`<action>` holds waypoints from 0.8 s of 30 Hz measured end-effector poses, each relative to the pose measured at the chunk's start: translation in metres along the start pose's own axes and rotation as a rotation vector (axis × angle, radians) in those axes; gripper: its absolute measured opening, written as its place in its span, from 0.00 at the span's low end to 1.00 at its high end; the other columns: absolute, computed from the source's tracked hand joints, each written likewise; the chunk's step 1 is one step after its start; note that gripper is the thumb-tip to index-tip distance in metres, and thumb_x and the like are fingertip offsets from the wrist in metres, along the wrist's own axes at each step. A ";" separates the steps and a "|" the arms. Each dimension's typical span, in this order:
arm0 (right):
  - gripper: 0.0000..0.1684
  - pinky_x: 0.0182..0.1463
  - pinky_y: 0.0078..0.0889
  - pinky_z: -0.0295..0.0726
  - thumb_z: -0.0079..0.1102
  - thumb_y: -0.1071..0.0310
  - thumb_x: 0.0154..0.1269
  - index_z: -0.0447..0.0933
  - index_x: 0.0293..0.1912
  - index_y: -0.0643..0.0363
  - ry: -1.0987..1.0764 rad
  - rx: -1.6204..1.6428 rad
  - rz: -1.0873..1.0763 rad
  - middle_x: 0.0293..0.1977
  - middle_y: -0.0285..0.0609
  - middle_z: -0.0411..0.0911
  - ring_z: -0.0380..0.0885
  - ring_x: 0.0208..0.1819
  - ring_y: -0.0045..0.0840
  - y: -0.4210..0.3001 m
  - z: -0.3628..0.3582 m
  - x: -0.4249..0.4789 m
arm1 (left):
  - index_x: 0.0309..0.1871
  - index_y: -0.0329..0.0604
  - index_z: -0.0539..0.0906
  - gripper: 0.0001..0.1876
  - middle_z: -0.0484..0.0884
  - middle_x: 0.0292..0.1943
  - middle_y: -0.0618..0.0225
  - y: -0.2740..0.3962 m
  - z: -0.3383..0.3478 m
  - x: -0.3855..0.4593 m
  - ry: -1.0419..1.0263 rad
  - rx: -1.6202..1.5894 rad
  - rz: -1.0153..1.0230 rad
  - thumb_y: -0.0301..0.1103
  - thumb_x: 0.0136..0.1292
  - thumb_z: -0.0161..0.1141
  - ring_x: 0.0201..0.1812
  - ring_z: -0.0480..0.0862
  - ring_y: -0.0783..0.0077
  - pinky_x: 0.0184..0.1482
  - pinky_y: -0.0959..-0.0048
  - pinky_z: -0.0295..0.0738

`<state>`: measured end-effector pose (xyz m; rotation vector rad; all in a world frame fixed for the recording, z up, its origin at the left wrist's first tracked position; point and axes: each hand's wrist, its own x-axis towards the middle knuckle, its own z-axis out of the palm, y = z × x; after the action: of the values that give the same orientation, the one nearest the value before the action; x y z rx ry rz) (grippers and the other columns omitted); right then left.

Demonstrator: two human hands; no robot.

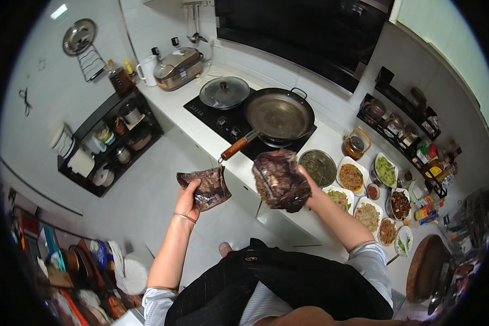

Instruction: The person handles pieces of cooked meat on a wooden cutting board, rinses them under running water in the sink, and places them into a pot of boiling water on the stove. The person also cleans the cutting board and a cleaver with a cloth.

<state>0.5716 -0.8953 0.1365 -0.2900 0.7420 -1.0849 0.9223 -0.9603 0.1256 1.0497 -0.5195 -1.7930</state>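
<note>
My left hand [190, 199] grips a dark, glossy slab that looks like cured meat [208, 189], thumb on top, over the floor in front of the counter. In my right hand [313, 189] is a larger dark chunk of the same kind [281, 179], held by its right side over the counter's front edge. Behind both pieces, a wok [280, 114] with a wooden handle [234, 149] rests on the black cooktop [207, 113]. Its inside looks bare and oily. A lidded pan [224, 93] stands on the burner to its left.
Right of the cooktop, the white counter holds a pan of greenish liquid [318, 168], a glass teapot [355, 146], several filled dishes [367, 216] and a round wooden board [425, 269]. A black shelf unit [102, 142] stands at left. The range hood [301, 36] hangs above.
</note>
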 end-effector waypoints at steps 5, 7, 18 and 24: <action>0.30 0.62 0.44 0.78 0.49 0.46 0.70 0.74 0.59 0.60 0.203 0.117 -0.171 0.55 0.46 0.79 0.80 0.54 0.35 -0.064 0.014 0.039 | 0.56 0.35 0.74 0.17 0.82 0.50 0.58 0.054 0.018 0.088 -0.129 0.020 -0.121 0.24 0.64 0.55 0.51 0.84 0.62 0.56 0.61 0.81; 0.29 0.62 0.44 0.78 0.50 0.47 0.70 0.74 0.58 0.60 0.217 0.075 -0.219 0.54 0.46 0.79 0.80 0.53 0.34 -0.100 0.013 0.064 | 0.56 0.35 0.74 0.17 0.82 0.50 0.58 0.063 0.028 0.130 -0.200 0.020 -0.141 0.24 0.64 0.55 0.51 0.84 0.63 0.57 0.62 0.81; 0.40 0.50 0.46 0.78 0.60 0.42 0.51 0.69 0.53 0.65 1.157 -1.653 -0.329 0.42 0.60 0.82 0.81 0.47 0.48 -0.204 -0.040 0.260 | 0.50 0.38 0.78 0.12 0.84 0.47 0.62 0.099 0.085 0.283 -0.273 0.136 -0.277 0.23 0.63 0.58 0.47 0.85 0.66 0.53 0.68 0.82; 0.43 0.48 0.46 0.81 0.68 0.42 0.49 0.68 0.54 0.65 1.112 -1.901 -0.200 0.43 0.60 0.80 0.81 0.46 0.48 -0.199 -0.065 0.302 | 0.50 0.40 0.78 0.11 0.84 0.47 0.63 0.103 0.100 0.344 -0.325 0.178 -0.371 0.23 0.64 0.59 0.48 0.85 0.66 0.54 0.68 0.81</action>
<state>0.4683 -1.2434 0.0782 -1.4077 2.6780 -0.2578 0.8336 -1.3221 0.1070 1.0275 -0.7288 -2.3007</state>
